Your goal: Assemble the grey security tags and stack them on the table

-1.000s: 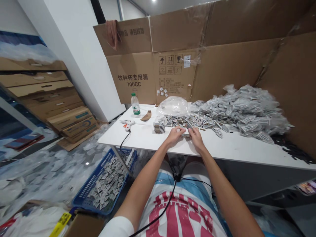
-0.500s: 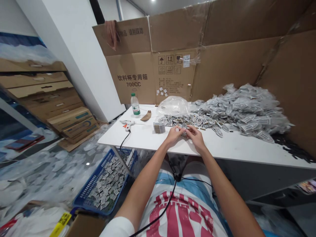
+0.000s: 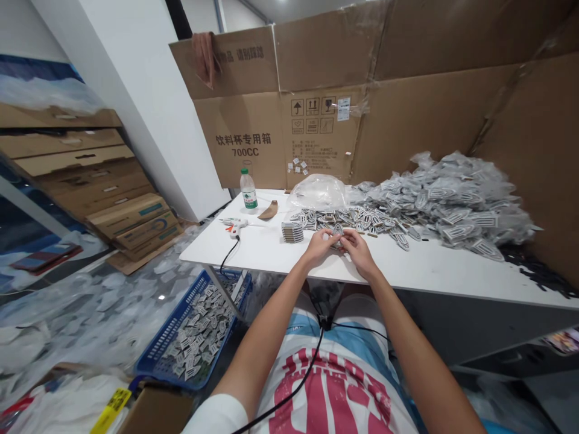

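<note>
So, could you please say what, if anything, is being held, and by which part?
A small grey piece, held by left hand and right hand around its near end; exact contact is hidden.

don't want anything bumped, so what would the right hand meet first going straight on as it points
Beyond the small grey piece at its fingertips, the right hand would probably meet the loose grey pieces, perhaps brushing the left hand; depth is hard to judge.

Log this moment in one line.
left hand: holds part | right hand: holds same part | stack: on table, beside left hand | glue gun: left of stack
</note>
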`<state>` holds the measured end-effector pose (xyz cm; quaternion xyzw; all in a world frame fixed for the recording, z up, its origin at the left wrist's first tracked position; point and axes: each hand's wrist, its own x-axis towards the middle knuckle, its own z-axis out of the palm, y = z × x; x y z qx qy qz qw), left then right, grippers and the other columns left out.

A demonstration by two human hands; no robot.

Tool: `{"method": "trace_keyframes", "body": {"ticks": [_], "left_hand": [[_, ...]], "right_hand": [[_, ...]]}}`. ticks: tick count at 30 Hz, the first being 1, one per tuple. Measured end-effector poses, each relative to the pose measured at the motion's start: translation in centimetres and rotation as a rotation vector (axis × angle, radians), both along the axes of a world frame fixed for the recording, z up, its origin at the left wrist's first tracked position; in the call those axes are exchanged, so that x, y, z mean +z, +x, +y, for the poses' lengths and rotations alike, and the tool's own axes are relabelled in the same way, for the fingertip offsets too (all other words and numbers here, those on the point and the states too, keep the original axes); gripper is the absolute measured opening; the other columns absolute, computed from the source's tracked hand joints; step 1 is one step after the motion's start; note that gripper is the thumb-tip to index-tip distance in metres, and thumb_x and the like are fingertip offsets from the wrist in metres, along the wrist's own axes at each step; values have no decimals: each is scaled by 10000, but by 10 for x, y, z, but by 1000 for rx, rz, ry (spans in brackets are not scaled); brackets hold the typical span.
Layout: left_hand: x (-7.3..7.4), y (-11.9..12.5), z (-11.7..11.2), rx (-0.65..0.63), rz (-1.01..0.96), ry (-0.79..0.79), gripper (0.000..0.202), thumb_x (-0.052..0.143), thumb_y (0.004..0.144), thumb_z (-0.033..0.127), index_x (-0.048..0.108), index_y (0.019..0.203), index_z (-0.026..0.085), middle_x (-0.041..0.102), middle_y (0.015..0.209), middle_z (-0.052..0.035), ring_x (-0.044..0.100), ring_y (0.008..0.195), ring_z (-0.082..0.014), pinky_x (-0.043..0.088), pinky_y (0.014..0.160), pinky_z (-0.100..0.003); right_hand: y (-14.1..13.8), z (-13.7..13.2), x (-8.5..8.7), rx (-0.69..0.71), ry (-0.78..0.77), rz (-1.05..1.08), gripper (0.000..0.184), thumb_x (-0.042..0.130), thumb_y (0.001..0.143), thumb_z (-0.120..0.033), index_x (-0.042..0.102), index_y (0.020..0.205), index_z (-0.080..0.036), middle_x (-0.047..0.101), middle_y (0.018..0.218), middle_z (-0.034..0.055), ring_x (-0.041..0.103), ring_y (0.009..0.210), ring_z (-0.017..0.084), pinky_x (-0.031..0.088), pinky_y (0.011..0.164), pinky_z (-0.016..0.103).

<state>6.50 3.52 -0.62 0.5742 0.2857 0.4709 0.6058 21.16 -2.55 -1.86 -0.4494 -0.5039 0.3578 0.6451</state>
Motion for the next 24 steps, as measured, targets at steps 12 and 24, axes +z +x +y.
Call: {"method": "trace_keyframes", "body": {"ticks": [12,24], "left_hand": [[5,0,-4,8,27,52,526,893,712,612,628,794,165,643,750,-9,602,721,-142,469,704,-268],[2,1,-1,-19,23,13,512,910,700,584,619,807,177,638,760,-12,591,710,-136,458,683,-267]], "right_hand": [[2,3,-6,12,17,-8,598,888,728,-489,623,1218,-271,718,1054,37,692,896,231,588,825,393],[3,4,-4,-25,3,18,523,826,771,-534,661,1176,-247,741,946,46,685,821,232,556,720,361]]}}
